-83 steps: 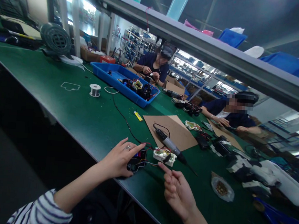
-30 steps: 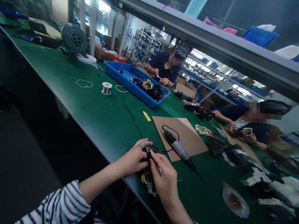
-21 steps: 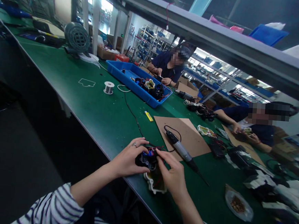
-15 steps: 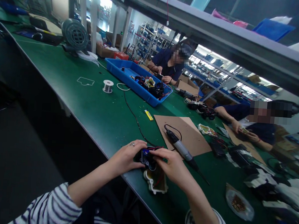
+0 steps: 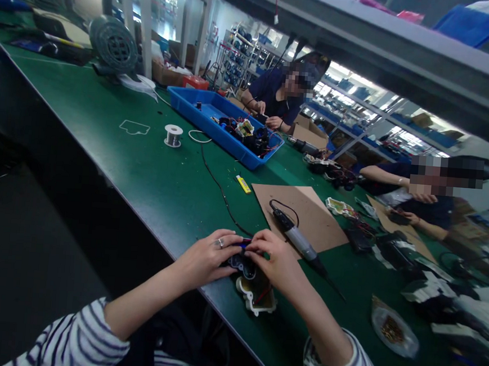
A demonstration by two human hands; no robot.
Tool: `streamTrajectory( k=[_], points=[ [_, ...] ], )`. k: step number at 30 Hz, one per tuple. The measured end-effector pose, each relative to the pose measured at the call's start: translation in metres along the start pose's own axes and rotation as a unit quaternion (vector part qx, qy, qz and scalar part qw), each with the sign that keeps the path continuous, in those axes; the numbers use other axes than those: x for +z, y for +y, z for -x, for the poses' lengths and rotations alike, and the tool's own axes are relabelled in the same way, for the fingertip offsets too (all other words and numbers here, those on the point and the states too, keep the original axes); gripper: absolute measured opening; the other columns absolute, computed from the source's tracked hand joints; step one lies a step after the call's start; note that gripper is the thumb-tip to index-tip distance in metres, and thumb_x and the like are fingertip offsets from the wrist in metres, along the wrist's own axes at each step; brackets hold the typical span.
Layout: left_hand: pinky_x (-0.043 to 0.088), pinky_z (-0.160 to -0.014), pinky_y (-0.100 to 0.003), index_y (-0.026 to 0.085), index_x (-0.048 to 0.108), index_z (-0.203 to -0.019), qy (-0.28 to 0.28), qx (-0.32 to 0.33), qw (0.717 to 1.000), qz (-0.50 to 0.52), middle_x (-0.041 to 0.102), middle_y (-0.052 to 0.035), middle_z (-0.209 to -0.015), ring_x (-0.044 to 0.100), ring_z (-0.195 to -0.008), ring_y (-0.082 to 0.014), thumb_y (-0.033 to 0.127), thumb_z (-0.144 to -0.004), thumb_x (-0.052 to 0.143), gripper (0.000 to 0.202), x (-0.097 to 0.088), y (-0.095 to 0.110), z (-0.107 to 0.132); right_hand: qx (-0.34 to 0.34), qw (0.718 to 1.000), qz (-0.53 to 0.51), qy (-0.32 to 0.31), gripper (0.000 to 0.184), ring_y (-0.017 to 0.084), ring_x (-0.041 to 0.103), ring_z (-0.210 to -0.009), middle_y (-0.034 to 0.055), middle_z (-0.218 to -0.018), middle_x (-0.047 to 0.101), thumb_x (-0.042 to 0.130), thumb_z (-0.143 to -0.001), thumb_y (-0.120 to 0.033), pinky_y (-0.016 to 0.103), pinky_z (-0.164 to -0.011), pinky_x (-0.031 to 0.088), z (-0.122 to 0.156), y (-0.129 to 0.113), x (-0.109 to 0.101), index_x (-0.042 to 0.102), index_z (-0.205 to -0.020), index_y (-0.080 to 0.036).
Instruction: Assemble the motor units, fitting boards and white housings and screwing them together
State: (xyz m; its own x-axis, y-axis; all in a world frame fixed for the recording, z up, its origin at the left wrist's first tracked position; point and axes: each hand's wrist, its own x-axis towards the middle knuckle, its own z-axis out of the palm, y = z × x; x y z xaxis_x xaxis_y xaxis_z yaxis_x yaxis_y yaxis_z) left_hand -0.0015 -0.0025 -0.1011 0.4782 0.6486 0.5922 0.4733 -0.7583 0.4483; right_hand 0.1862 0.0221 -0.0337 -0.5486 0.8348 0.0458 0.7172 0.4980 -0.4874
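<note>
Near the table's front edge, my left hand (image 5: 211, 257) grips the left side of a black plastic housing (image 5: 244, 266) with blue and red wiring in it. Fingers bent, my right hand (image 5: 274, 258) pinches at the housing's upper right side; what lies between its fingertips is hidden. Just below the housing, a white-rimmed casing (image 5: 256, 297) with a brownish inside and a red wire rests at the table edge. An electric screwdriver (image 5: 299, 241) with a grey body and black ends lies right of my hands, partly on a cardboard sheet (image 5: 329, 229).
On the green table (image 5: 158, 199) stand a solder wire spool (image 5: 173, 136) and a blue tray (image 5: 214, 133) of wired parts. A yellow stick (image 5: 243, 184) lies mid-table. At right is a bag of brass screws (image 5: 394, 330). Two co-workers sit across, and a shelf beam hangs overhead.
My right fingers have curled and moved closer to my left fingers over the housing. My left fingers now cover more of it. The co-worker at right has raised a hand.
</note>
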Motion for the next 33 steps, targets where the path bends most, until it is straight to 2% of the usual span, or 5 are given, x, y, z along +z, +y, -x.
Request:
streamTrajectory(
  k=[6, 12, 19, 27, 33],
  points=[
    [0.044, -0.092, -0.034, 0.011, 0.051, -0.11, -0.038, -0.001, 0.999, -0.007, 0.053, -0.0089, -0.108, 0.039, -0.113, -0.0225, 0.027, -0.081, 0.057, 0.033, -0.003, 0.0, -0.002, -0.099, 0.982, 0.163, 0.0, 0.016, 0.021, 0.051, -0.085, 0.0069, -0.089, 0.062, 0.057, -0.082, -0.013, 0.035, -0.073, 0.041, 0.012, 0.0, 0.003, 0.065, -0.095, -0.014],
    [0.044, -0.091, -0.03, 0.015, 0.041, -0.117, -0.058, -0.081, 0.992, 0.074, 0.051, -0.0078, -0.113, 0.043, -0.112, -0.0179, 0.024, -0.076, 0.065, 0.049, -0.008, 0.0, -0.004, -0.121, 0.958, 0.251, -0.061, 0.017, 0.022, 0.051, -0.084, 0.0046, -0.086, 0.063, 0.057, -0.081, -0.01, 0.034, -0.066, 0.039, 0.004, -0.001, -0.002, 0.064, -0.095, -0.015],
    [0.045, -0.086, -0.028, 0.016, 0.043, -0.112, -0.086, -0.089, 0.986, 0.111, 0.053, -0.0062, -0.107, 0.047, -0.105, -0.0162, 0.019, -0.071, 0.066, 0.047, -0.011, -0.001, -0.011, -0.088, 0.941, 0.312, -0.098, 0.013, 0.022, 0.048, -0.079, 0.0058, -0.082, 0.061, 0.054, -0.082, -0.01, 0.034, -0.067, 0.039, -0.001, -0.013, -0.003, 0.065, -0.088, -0.014],
    [0.035, -0.1, -0.043, 0.013, 0.046, -0.112, -0.004, -0.003, 0.996, -0.084, 0.057, -0.0066, -0.106, 0.044, -0.115, -0.0243, 0.022, -0.072, 0.067, 0.046, 0.005, 0.017, -0.005, -0.044, 0.974, 0.203, -0.095, 0.012, 0.021, 0.055, -0.082, 0.0057, -0.082, 0.065, 0.057, -0.081, -0.012, 0.033, -0.072, 0.043, -0.004, -0.005, -0.004, 0.068, -0.085, -0.014],
    [0.043, -0.091, -0.039, 0.014, 0.051, -0.105, -0.02, 0.026, 0.992, -0.119, 0.059, -0.0036, -0.092, 0.056, -0.087, -0.017, 0.021, -0.079, 0.06, 0.028, 0.004, 0.017, -0.009, -0.008, 0.999, -0.021, 0.041, 0.015, 0.016, 0.059, -0.086, 0.0032, -0.092, 0.065, 0.063, -0.078, -0.019, 0.027, -0.079, 0.045, 0.011, 0.009, -0.023, 0.066, -0.093, -0.017]
  ],
)
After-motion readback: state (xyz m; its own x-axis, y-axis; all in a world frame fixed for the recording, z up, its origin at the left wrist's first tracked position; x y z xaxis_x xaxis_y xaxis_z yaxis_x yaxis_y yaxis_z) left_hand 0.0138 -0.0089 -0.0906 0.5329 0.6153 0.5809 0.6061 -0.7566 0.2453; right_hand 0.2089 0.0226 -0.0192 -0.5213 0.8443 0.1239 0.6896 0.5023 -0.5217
